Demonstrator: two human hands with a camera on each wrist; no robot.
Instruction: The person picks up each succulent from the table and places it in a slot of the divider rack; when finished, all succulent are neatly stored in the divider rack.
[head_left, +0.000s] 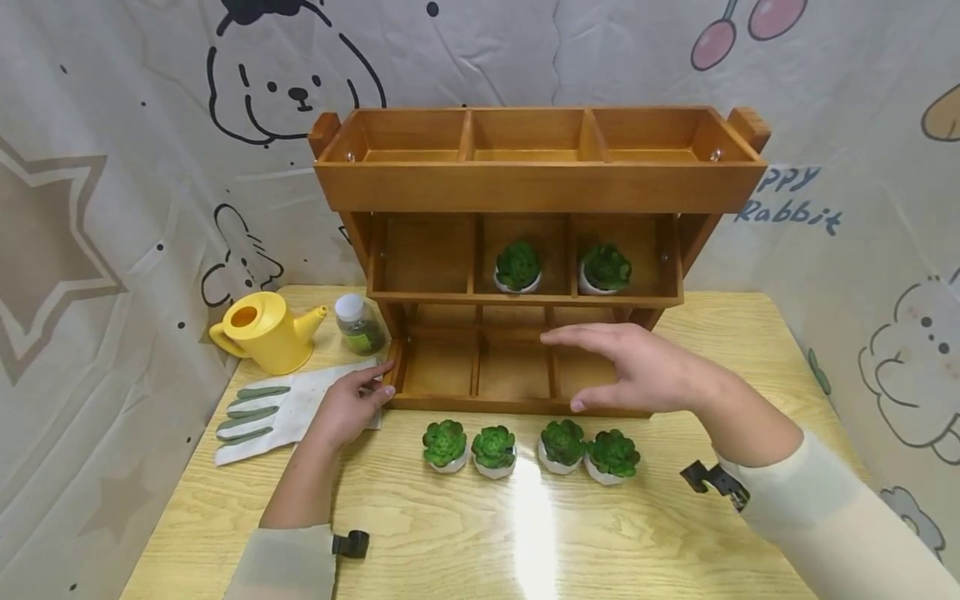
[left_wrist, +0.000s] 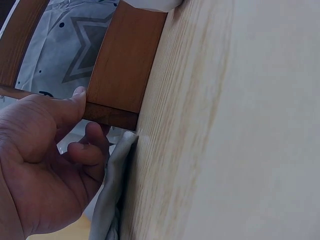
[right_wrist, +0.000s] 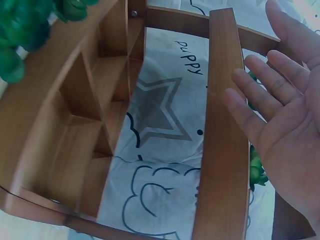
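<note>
A three-tier wooden shelf [head_left: 510,190] stands at the back of the table. My left hand [head_left: 351,406] grips the left end of its bottom tier; in the left wrist view the thumb lies against the wooden corner [left_wrist: 112,114] and the other fingers curl. My right hand [head_left: 637,367] hovers before the bottom tier with fingers extended, holding nothing. Its open palm [right_wrist: 292,125] shows in the right wrist view. Several potted succulents [head_left: 493,450] stand in a row before the shelf. Two more succulents [head_left: 517,267] sit in the middle and right compartments of the middle tier.
Left of the shelf stand a yellow watering can [head_left: 273,333] and a white-lidded jar [head_left: 359,325]. A white and green glove [head_left: 288,408] lies beside my left hand. A printed cloth [head_left: 465,58] hangs behind and around the table [head_left: 420,533].
</note>
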